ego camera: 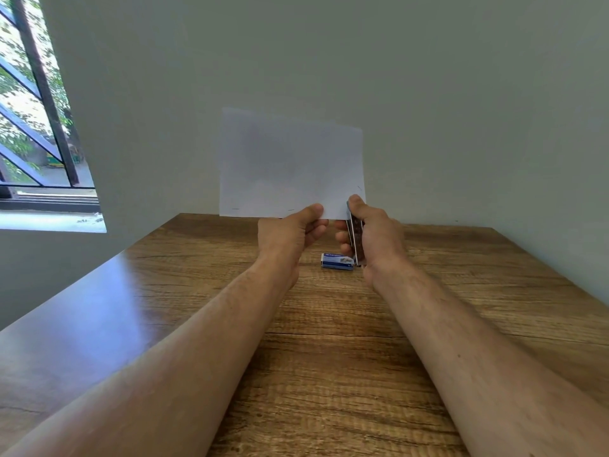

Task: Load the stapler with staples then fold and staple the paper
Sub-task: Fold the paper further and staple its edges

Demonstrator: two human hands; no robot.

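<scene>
Daylight enters from window [39, 103] at left, overexposed outside. Bluish glare sheen on table [99, 308] left side. Wall [428, 94] evenly lit, dim grey-green. Soft shadows only. Slight overall softness; wide-angle bending at edges, forearms stretched near bottom.

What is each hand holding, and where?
Left hand pinches the white folded paper sheet at its bottom edge; right hand grips the metal stapler around its body.

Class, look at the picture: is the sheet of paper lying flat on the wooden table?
No: the left hand pinches the paper upright above the table, while the right hand grips the stapler.
</scene>
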